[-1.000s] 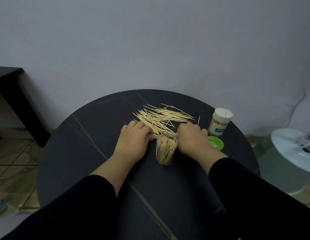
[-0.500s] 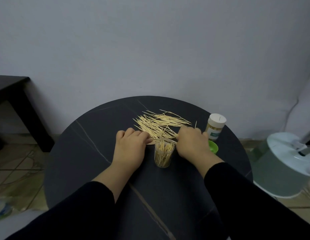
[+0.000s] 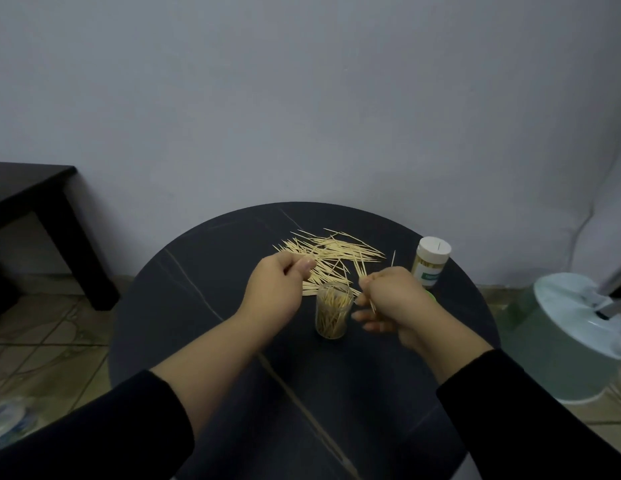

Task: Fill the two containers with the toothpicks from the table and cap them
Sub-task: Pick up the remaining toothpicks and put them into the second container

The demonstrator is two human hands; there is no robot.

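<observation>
**Toothpicks held beside the open container**

The right hand [image 3: 388,303] pinches a few toothpicks [image 3: 364,274], roughly upright, just right of the clear container [image 3: 333,315]. It stands open and partly filled on the bench [image 3: 212,341], between both hands. The left hand [image 3: 278,289] is curled, thumb on forefinger, just left of the mouth; whether it holds any is unclear. The loose pile [image 3: 331,252] lies just behind. The drop likely needs a short leftward move.
</observation>
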